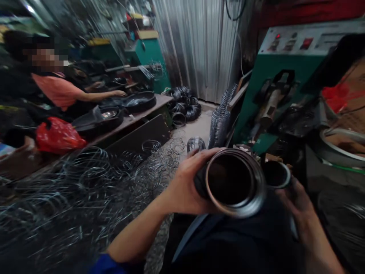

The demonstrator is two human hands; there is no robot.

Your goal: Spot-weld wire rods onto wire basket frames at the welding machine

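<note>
My left hand (191, 186) is wrapped around the side of a hollow metal cylinder (258, 190). Its wide round mouth faces me, with a shiny, ringed rim and a dark inside. Just right of it, my right hand (299, 201) is closed on a smaller dark tube (288, 175) with a pale rim. Some of that hand's fingers are hidden behind the tube. Both pieces are above my dark-clothed lap (245, 243).
A green machine (288, 64) stands ahead on the right, beside a tall stack of wire rings (219, 121). Tangled wire scrap (94, 194) covers the floor at left. Another person (57, 87) works at a bench (137, 118) bearing a red bag (58, 135). A metal basin (342, 158) sits at right.
</note>
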